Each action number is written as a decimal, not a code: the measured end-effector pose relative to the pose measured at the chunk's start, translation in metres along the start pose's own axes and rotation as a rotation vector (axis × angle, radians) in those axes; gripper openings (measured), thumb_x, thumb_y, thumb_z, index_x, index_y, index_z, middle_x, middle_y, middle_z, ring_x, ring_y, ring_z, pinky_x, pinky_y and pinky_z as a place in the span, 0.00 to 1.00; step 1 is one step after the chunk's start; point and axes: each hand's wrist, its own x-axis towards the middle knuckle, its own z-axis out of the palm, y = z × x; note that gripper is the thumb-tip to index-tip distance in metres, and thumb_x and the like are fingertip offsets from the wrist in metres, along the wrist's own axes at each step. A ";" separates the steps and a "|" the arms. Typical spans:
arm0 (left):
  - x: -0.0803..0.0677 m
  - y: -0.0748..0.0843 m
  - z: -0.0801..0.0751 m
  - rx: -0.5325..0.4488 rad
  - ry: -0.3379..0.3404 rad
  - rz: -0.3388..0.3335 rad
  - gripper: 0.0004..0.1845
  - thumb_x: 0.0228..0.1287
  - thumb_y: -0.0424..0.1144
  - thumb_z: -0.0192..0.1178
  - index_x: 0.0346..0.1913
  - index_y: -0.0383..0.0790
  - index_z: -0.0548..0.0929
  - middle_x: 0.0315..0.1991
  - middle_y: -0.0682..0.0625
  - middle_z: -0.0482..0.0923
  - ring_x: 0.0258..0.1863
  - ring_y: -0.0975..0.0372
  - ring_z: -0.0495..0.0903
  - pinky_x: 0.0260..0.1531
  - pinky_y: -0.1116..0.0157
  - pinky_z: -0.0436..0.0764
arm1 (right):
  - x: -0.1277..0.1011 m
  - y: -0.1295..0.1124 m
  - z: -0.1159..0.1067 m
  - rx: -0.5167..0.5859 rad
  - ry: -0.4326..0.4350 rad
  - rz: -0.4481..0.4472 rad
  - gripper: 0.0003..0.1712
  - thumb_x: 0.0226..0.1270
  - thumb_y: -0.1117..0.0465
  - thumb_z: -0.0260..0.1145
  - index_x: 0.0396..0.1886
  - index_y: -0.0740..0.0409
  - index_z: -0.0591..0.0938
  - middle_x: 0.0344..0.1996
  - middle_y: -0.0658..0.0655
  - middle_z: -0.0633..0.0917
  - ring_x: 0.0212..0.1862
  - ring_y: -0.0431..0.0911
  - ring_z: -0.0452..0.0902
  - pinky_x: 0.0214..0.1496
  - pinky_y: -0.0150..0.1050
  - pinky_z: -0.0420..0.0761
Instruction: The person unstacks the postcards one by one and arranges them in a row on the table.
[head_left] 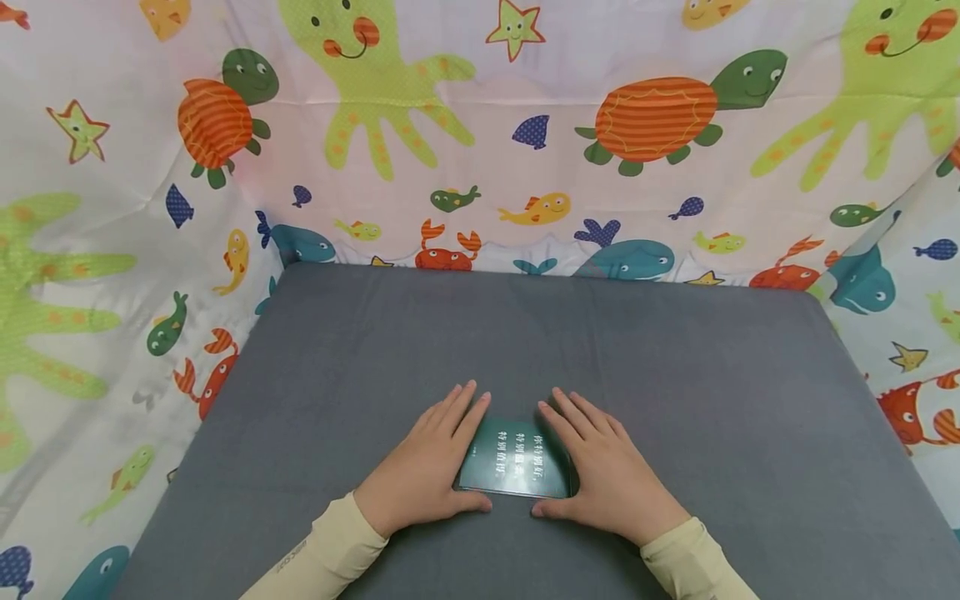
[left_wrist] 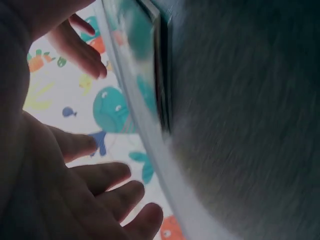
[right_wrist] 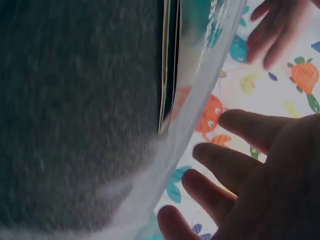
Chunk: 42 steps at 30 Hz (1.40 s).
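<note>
We've got the green booklet [head_left: 516,468] lying flat on the grey table [head_left: 675,375], right between our hands, long axis running side to side. The left hand [head_left: 431,467] lies flat along its left edge, the right hand [head_left: 603,471] along its right, fingers straight, gripping nothing, both equally near.

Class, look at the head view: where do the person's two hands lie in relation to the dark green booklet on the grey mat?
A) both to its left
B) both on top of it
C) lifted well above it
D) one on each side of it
D: the left hand and right hand lie flat on the grey mat, flanking the green booklet.
</note>
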 end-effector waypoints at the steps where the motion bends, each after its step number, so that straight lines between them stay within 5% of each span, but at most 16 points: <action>1: 0.000 0.001 0.001 0.001 -0.017 0.008 0.71 0.57 0.71 0.76 0.90 0.47 0.43 0.91 0.44 0.41 0.90 0.47 0.45 0.85 0.43 0.60 | 0.000 -0.001 0.001 0.009 -0.014 -0.006 0.76 0.44 0.22 0.83 0.88 0.48 0.61 0.88 0.57 0.59 0.87 0.60 0.55 0.80 0.70 0.66; 9: 0.003 0.004 0.005 -0.011 -0.084 0.000 0.64 0.60 0.68 0.76 0.89 0.43 0.53 0.88 0.47 0.56 0.87 0.51 0.59 0.82 0.47 0.65 | 0.000 -0.002 0.001 0.014 -0.040 -0.009 0.66 0.47 0.33 0.87 0.84 0.49 0.70 0.79 0.55 0.75 0.79 0.56 0.71 0.76 0.64 0.74; 16: 0.007 -0.001 0.006 0.016 -0.004 0.042 0.50 0.61 0.63 0.78 0.80 0.42 0.70 0.77 0.48 0.74 0.78 0.53 0.72 0.76 0.48 0.73 | 0.001 -0.004 0.000 0.006 0.015 -0.033 0.55 0.47 0.41 0.90 0.76 0.49 0.79 0.70 0.52 0.83 0.71 0.52 0.80 0.70 0.59 0.81; 31: 0.008 -0.010 -0.005 -0.036 0.014 0.038 0.49 0.59 0.63 0.79 0.78 0.43 0.73 0.74 0.49 0.77 0.74 0.56 0.76 0.74 0.48 0.76 | 0.009 -0.007 -0.007 0.011 0.010 -0.049 0.54 0.50 0.38 0.88 0.76 0.50 0.79 0.71 0.52 0.83 0.72 0.53 0.79 0.72 0.60 0.80; 37: 0.004 -0.034 -0.021 -0.124 0.034 -0.015 0.49 0.58 0.59 0.81 0.78 0.42 0.73 0.74 0.49 0.77 0.73 0.54 0.77 0.75 0.46 0.74 | 0.038 -0.020 -0.007 0.029 -0.010 -0.077 0.51 0.56 0.38 0.85 0.77 0.50 0.78 0.73 0.52 0.81 0.73 0.54 0.78 0.73 0.60 0.80; 42: 0.002 -0.072 -0.039 -0.141 0.039 -0.098 0.49 0.60 0.55 0.81 0.80 0.44 0.71 0.77 0.48 0.73 0.75 0.53 0.74 0.76 0.43 0.73 | 0.085 -0.042 -0.004 0.022 -0.048 -0.067 0.50 0.59 0.38 0.82 0.78 0.50 0.77 0.75 0.54 0.79 0.74 0.53 0.75 0.73 0.57 0.81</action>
